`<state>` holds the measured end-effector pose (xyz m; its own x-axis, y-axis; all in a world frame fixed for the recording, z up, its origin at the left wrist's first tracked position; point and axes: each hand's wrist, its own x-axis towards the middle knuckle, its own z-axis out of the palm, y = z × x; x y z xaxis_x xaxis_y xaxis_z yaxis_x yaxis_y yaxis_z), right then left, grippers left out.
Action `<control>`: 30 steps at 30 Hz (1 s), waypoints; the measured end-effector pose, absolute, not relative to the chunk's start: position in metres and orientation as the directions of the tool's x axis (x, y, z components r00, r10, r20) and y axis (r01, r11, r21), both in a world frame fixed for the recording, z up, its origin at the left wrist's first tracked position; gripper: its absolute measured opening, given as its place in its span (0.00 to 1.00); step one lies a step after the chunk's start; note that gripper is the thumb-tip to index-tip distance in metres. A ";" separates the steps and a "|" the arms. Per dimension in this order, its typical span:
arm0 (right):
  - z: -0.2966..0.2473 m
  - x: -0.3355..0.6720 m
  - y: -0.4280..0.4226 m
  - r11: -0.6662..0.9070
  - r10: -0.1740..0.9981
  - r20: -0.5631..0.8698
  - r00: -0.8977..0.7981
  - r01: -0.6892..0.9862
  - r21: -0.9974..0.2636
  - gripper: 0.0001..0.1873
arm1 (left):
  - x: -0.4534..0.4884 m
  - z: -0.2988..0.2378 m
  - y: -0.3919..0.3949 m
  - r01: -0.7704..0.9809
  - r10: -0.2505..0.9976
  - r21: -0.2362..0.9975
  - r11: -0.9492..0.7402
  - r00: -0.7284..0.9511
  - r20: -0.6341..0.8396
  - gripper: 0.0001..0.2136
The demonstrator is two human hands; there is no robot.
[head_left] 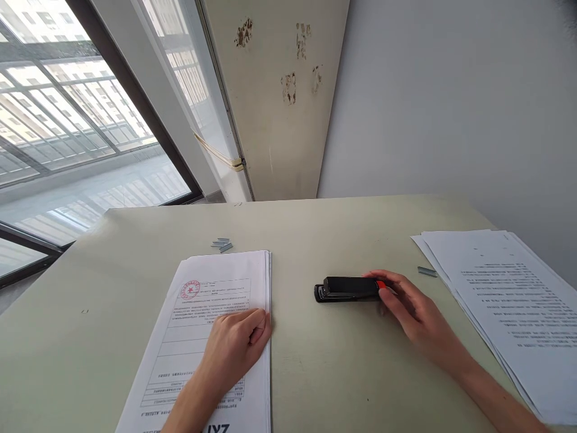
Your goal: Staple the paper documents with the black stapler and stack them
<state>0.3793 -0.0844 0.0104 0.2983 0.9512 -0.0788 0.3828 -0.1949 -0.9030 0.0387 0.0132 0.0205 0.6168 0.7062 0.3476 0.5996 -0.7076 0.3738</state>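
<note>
A black stapler (pixel 351 288) with a red part at its right end lies on the table. My right hand (pixel 408 304) grips that right end between thumb and fingers. To the left, my left hand (pixel 238 337) rests as a loose fist on a stack of printed papers (pixel 198 352), close to the stack's right edge. The top sheet has a red round stamp near its far left corner and a table of text. Nothing shows in the left fist.
Several staple strips (pixel 222 245) lie just beyond the left stack. More staple strips (pixel 427 272) sit beside a second paper stack (pixel 518 294) on the right. The table (pixel 315 373) meets a grey wall (pixel 442 108) and a stained panel (pixel 288 138) at the back.
</note>
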 end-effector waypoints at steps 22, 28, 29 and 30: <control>0.010 0.376 -0.077 -0.229 0.905 -0.067 0.420 0.347 -0.909 0.24 | 0.039 0.021 0.014 0.605 0.720 0.392 -0.693 0.613 0.325 0.19; 0.012 0.376 -0.076 -0.196 0.908 -0.063 0.415 0.289 -0.937 0.24 | 0.039 0.023 0.013 0.620 0.734 0.394 -0.678 0.603 0.313 0.20; 0.012 0.376 -0.076 -0.198 0.911 -0.070 0.407 0.282 -0.939 0.24 | 0.039 0.023 0.013 0.621 0.734 0.395 -0.677 0.604 0.309 0.19; 0.013 0.376 -0.076 -0.202 0.914 -0.076 0.399 0.282 -0.938 0.24 | 0.040 0.025 0.012 0.621 0.735 0.395 -0.677 0.607 0.304 0.19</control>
<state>0.3760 -0.0765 0.0125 0.3990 0.9138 -0.0764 0.2821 -0.2016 -0.9380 0.0395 0.0124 0.0247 0.6069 0.7345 0.3035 0.6211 -0.6766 0.3955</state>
